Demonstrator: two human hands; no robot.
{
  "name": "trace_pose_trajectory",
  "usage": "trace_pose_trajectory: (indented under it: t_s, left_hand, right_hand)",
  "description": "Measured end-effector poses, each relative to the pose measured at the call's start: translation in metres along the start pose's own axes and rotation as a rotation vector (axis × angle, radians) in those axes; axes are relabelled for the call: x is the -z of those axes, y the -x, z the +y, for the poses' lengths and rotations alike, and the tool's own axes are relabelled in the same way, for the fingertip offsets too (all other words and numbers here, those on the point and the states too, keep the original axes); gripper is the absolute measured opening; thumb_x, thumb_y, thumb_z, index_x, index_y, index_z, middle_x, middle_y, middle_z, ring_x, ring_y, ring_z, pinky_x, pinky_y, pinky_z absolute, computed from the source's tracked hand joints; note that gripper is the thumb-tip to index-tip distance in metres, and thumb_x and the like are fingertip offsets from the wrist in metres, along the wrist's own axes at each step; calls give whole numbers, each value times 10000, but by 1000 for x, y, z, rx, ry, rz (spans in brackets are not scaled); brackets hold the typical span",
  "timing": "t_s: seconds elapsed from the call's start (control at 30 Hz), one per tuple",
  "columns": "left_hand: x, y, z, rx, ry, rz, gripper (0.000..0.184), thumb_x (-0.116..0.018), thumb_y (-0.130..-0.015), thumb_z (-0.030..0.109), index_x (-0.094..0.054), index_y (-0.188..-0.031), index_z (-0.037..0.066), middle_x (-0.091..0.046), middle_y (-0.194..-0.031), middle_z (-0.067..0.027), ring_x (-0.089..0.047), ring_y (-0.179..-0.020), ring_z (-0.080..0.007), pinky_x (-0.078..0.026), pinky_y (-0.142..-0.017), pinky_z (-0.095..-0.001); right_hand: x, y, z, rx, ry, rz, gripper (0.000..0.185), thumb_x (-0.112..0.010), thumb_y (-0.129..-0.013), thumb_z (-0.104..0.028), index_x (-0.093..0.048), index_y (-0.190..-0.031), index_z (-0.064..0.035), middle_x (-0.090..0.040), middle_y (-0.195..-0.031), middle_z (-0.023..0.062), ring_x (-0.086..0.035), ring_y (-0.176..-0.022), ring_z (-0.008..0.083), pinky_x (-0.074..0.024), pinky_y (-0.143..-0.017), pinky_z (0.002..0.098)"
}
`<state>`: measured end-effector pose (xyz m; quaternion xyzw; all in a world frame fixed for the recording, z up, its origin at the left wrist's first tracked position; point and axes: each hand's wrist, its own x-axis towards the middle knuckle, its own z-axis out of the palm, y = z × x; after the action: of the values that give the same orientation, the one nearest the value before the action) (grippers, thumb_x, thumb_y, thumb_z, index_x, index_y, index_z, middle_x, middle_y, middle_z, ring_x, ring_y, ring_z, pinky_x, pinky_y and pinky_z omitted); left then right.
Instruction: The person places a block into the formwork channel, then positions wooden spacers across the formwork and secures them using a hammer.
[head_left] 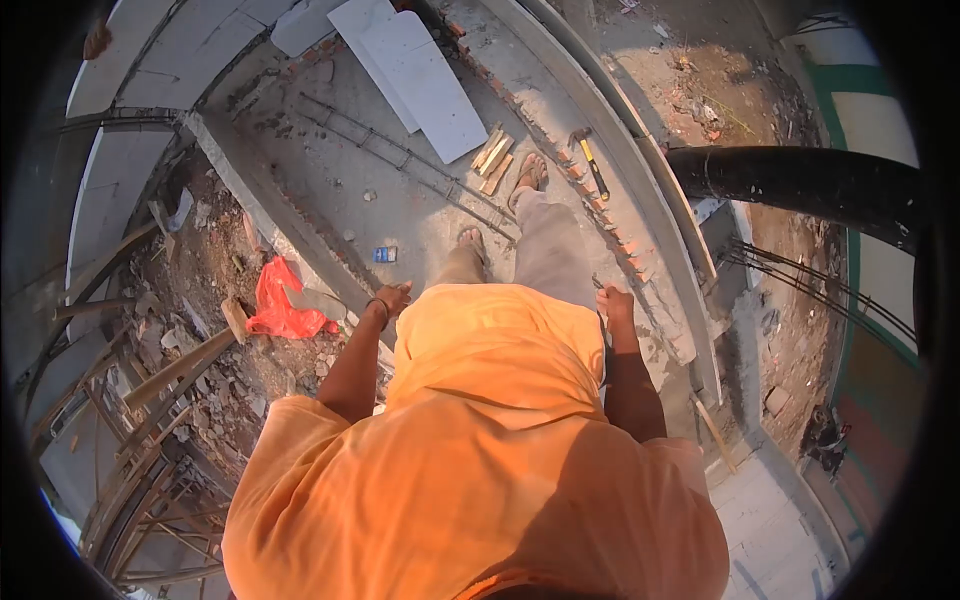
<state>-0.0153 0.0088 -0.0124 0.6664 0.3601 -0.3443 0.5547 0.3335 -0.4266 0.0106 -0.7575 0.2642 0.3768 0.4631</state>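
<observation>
My left hand (392, 298) hangs beside my left hip with its fingers curled together, a dark band at the wrist. Whether anything is inside those fingers is hidden. On the other side, my right hand (615, 304) is closed by my right hip, and a small dark thing shows at the fingertips, too small to name. Beyond my right foot lies a hammer (590, 164) with a yellow and black handle, resting by the brick edging. A small blue packet (385, 254) is on the concrete floor, ahead of my left hand.
Wood pieces (493, 158) lie near my feet, beside a steel rebar frame (400, 155) and white boards (425, 85). Low concrete walls (270, 215) flank the floor. A red plastic bag (280, 302) rests on rubble at left. A black pipe (790, 180) juts in from the right.
</observation>
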Motion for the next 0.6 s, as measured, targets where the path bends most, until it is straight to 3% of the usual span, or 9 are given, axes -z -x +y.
trace_pose_trajectory:
  t_s: [0.03,0.1,0.17,0.27,0.37,0.47,0.53,0.57,0.6]
  left_hand:
    - [-8,-2,11,-48,18,-74,493,-441,-966,430,-621,-1137,4,-662,-1103,-186,-611,-1074,-278,-457,-888,-364]
    - [-17,9,55,54,104,-41,498,-442,-963,423,-611,-1164,-1,-643,-1133,-203,-579,-1121,-310,-435,-931,-378]
    - [-30,25,129,363,254,145,498,-442,-958,413,-605,-1176,-4,-624,-1147,-226,-545,-1150,-359,-410,-976,-397]
    - [-45,7,140,324,319,232,538,-477,-936,407,-557,-1241,-29,-598,-1168,-257,-512,-1169,-416,-375,-1023,-430]
    - [-51,-24,134,420,432,310,616,-539,-904,418,-485,-1317,-36,-544,-1253,-271,-485,-1209,-413,-367,-1036,-431]
    - [-79,-67,167,480,148,434,752,-605,-866,429,-360,-1392,-49,-440,-1351,-293,-432,-1255,-420,-366,-1029,-449]
    - [-80,-103,202,623,-17,456,834,-634,-841,441,-289,-1416,-53,-395,-1372,-302,-405,-1264,-433,-360,-1029,-456]
    - [-86,-104,195,714,-111,439,877,-649,-829,447,-254,-1429,-55,-373,-1383,-306,-391,-1269,-440,-357,-1030,-459]
    - [-72,-113,200,723,-59,420,895,-663,-819,438,-238,-1431,-58,-373,-1379,-305,-388,-1268,-443,-346,-1038,-465]
  right_hand:
    - [-12,0,-42,31,25,-14,283,-567,-902,-205,-613,-1107,-15,-648,-907,109,-655,-737,211,-533,-643,299]
    - [-44,-20,-105,76,103,-74,250,-563,-912,-194,-612,-1079,-14,-637,-877,95,-642,-706,189,-525,-610,283]
    - [-72,-55,-153,86,208,-161,243,-560,-919,-195,-611,-1071,-13,-637,-870,93,-640,-705,181,-526,-601,285]
    - [-133,-106,-212,110,343,-317,241,-557,-924,-194,-609,-1071,-11,-638,-859,87,-637,-703,168,-525,-597,279]
    - [-205,-166,-220,130,449,-460,237,-555,-912,-183,-611,-1068,-13,-641,-848,80,-634,-693,152,-517,-582,266]
    - [-261,-229,-208,106,540,-487,211,-551,-890,-151,-623,-1037,-19,-644,-837,72,-634,-675,137,-507,-562,253]
    - [-319,-283,-219,190,616,-503,184,-551,-878,-139,-638,-998,-31,-644,-817,62,-636,-667,128,-502,-553,246]
    - [-343,-305,-186,211,660,-523,172,-552,-875,-142,-646,-975,-38,-643,-802,56,-637,-666,123,-500,-551,241]
    - [-368,-345,-176,286,755,-492,188,-563,-871,-164,-656,-980,-42,-672,-816,99,-666,-711,177,-518,-597,294]
